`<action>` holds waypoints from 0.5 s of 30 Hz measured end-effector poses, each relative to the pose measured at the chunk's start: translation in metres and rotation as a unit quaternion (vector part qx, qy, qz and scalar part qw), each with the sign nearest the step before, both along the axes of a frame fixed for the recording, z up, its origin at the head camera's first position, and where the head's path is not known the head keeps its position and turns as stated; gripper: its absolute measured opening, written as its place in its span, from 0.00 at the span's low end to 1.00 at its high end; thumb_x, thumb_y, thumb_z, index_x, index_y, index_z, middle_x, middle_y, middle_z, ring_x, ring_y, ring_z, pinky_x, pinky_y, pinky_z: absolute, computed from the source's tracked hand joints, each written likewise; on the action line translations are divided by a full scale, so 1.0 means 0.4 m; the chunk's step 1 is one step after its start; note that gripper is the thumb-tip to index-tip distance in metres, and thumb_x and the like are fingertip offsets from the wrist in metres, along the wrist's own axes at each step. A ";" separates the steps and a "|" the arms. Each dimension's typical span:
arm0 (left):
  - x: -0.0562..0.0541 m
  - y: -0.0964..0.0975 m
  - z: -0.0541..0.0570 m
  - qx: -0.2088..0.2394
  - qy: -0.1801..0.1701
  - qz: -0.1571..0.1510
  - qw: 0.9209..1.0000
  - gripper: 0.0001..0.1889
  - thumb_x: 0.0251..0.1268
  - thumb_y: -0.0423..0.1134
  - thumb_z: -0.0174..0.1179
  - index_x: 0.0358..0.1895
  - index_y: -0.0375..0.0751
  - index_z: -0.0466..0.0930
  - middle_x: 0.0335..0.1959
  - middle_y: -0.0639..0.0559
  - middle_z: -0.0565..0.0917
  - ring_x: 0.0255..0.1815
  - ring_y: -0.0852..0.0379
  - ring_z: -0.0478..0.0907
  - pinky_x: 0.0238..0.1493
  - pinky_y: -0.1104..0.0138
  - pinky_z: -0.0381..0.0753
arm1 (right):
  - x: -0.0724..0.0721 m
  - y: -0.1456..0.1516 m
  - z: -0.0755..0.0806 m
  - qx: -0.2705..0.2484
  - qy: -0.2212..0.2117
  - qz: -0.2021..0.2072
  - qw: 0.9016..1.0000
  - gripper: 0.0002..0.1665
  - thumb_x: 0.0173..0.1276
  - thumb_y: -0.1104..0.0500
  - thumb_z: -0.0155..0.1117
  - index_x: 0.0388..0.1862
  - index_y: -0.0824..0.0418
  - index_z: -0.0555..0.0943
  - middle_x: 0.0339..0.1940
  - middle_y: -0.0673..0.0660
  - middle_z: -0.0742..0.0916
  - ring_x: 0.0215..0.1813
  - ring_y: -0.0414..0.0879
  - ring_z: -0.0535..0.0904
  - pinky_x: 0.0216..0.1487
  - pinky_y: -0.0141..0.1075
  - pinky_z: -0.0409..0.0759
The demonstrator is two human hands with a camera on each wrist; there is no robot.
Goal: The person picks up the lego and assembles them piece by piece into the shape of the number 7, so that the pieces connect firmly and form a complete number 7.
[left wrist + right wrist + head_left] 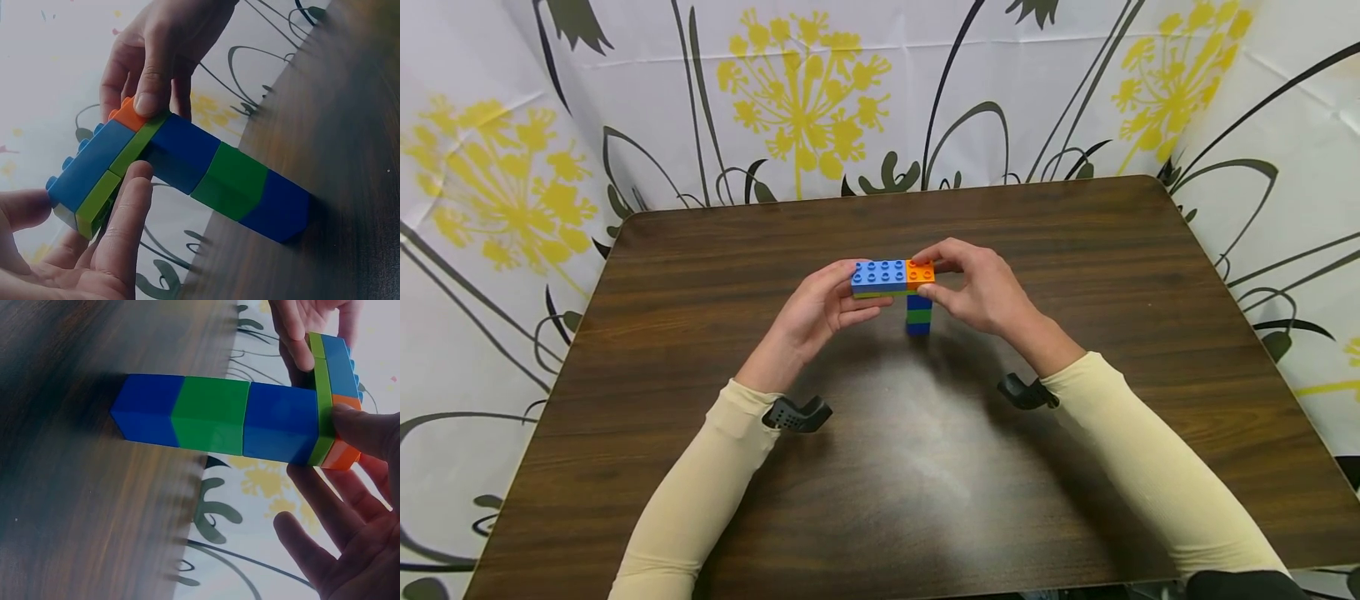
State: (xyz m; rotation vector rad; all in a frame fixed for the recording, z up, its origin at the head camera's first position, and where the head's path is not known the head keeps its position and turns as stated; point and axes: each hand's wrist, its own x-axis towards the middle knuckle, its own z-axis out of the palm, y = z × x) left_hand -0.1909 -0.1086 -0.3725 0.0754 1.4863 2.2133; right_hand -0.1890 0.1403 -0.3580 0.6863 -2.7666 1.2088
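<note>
A column of toy building bricks stands upright on the table: a dark blue brick (150, 409) at the bottom, a green brick (211, 415) in the middle, another dark blue brick (281, 422) above. Thin lime green pieces (140, 144) lie across its top and jut out to the left. On them sit a light blue brick (880, 275) and, over the column, an orange brick (921, 275), side by side. My right hand (981, 287) pinches the orange brick between thumb and fingers. My left hand (820, 308) holds the overhanging light blue end, thumb at its end and fingers underneath.
The brown wood-grain table (700, 350) reaches back to a white curtain (655, 92) with yellow flowers and dark stems. Both wrists carry a black camera mount, one on the left (797, 415) and one on the right (1026, 393).
</note>
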 end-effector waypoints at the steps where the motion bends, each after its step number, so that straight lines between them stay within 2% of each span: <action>1: 0.000 -0.001 0.000 -0.002 0.001 0.001 1.000 0.18 0.78 0.44 0.48 0.61 0.36 0.70 0.53 0.41 0.80 0.48 0.43 0.84 0.51 0.54 0.79 | 0.000 0.000 -0.001 -0.003 -0.001 0.002 1.000 0.21 0.63 0.56 0.72 0.56 0.52 0.81 0.54 0.49 0.84 0.55 0.46 0.81 0.60 0.44 0.76; 9: -0.001 -0.010 0.005 -0.040 -0.005 0.030 0.999 0.19 0.74 0.43 0.56 0.60 0.37 0.73 0.58 0.40 0.75 0.52 0.44 0.80 0.52 0.53 0.79 | -0.002 0.002 -0.019 -0.032 -0.018 0.016 0.999 0.25 0.63 0.59 0.73 0.58 0.52 0.77 0.55 0.50 0.83 0.54 0.47 0.81 0.59 0.43 0.78; 15: 0.003 -0.018 0.008 -0.053 0.014 0.077 0.996 0.15 0.69 0.38 0.62 0.55 0.38 0.77 0.54 0.42 0.75 0.49 0.43 0.77 0.46 0.57 0.83 | -0.005 0.005 -0.027 -0.035 -0.015 0.028 0.999 0.27 0.62 0.60 0.73 0.59 0.50 0.76 0.56 0.50 0.82 0.53 0.46 0.80 0.59 0.43 0.78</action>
